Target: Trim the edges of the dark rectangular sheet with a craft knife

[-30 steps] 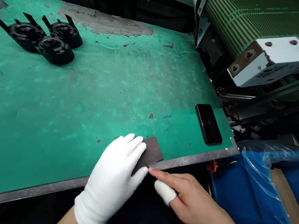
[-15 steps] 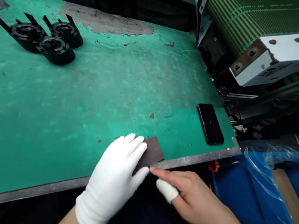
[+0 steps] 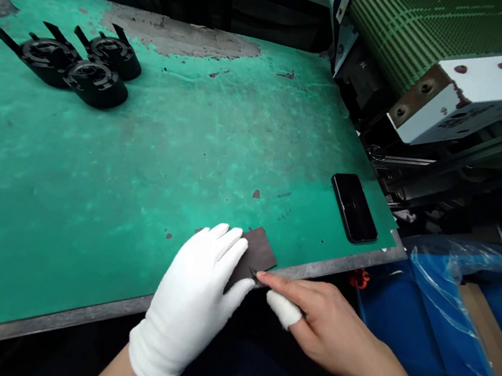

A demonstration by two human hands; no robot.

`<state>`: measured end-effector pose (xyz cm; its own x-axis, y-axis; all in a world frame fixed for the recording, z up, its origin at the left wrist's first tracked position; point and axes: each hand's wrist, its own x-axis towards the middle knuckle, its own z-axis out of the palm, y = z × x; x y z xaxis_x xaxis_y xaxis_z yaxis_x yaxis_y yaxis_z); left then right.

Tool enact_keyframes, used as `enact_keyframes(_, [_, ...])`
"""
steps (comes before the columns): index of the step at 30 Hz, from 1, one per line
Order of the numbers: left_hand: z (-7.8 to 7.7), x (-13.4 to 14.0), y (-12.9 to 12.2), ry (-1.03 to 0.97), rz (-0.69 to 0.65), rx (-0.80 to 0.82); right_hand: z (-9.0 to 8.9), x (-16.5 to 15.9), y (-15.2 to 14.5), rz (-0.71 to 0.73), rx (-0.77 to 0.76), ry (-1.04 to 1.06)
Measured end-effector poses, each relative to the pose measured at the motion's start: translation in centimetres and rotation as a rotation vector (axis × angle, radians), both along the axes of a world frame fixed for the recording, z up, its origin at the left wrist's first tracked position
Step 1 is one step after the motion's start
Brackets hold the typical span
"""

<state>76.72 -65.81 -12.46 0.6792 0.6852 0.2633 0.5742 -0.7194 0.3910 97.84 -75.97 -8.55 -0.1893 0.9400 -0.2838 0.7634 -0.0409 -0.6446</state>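
Observation:
My left hand (image 3: 189,305), in a white glove, lies flat over a small dark grey square sheet (image 3: 258,248) at the table's front edge. Its fingers are stretched out and its thumb rests by the sheet's near edge. The sheet looks like sandpaper, and part of it is hidden beneath the glove. My right hand (image 3: 329,324) is bare except for a white cover on the thumb. It is closed round a small knife (image 3: 253,272), with the index finger laid along it. Only the thin pointed tip shows, over the sheet; the handle is hidden in the hand.
A phone (image 3: 354,207) lies near the right end of the green table (image 3: 165,155). Several black cylindrical parts (image 3: 98,85) stand at the back left. A green conveyor belt (image 3: 414,29) with a white bracket (image 3: 474,99) rises at the right, above blue plastic-covered material (image 3: 417,341).
My right hand has moved slightly up and forward, bringing the knife's tip into view farther onto the sheet. My left hand and the sheet stay in nearly the same place.

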Motion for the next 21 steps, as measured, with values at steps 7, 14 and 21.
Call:
enact_keyframes(7, [0.00,-0.05,-0.10,-0.005,0.011,-0.006,-0.57,-0.18,-0.95,-0.055,0.045,0.055])
enact_keyframes(14, [-0.13,-0.11,-0.01,-0.024,0.009,0.029,-0.63,-0.19,-0.68,-0.135,0.079,-0.047])
enact_keyframes(21, [-0.08,-0.02,-0.01,-0.019,0.008,0.022,-0.44,0.03,-0.59,-0.145,0.082,-0.019])
